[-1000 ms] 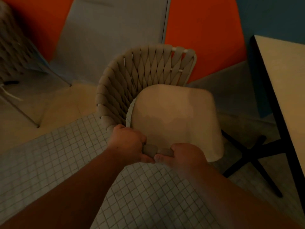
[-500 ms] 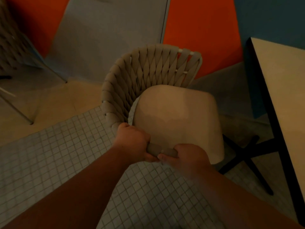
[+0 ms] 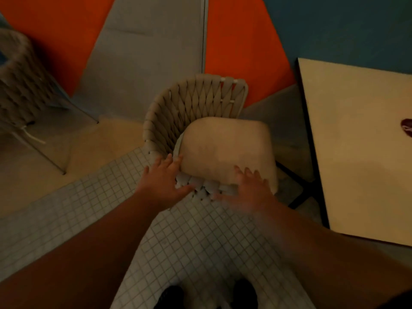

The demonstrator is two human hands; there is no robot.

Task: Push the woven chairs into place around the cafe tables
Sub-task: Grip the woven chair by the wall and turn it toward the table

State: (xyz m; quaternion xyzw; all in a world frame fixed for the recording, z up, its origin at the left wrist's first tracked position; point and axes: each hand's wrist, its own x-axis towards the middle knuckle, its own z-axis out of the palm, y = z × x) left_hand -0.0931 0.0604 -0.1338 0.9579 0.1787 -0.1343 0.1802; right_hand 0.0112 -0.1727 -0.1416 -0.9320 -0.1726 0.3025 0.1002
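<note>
Hands: left hand (image 3: 163, 180) and right hand (image 3: 250, 190) both spread flat, fingers splayed over the near woven rim, gripping nothing.
Chair: woven chair (image 3: 201, 108) stands on the tiled floor (image 3: 189, 241), cushion (image 3: 225, 152) on its seat.
Table: table (image 3: 356, 152) just right of the chair, apart from it.
Far left: second woven chair (image 3: 17, 79).

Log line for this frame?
left hand: open, on woven chair rim | right hand: open, blurred | table: right of chair
</note>
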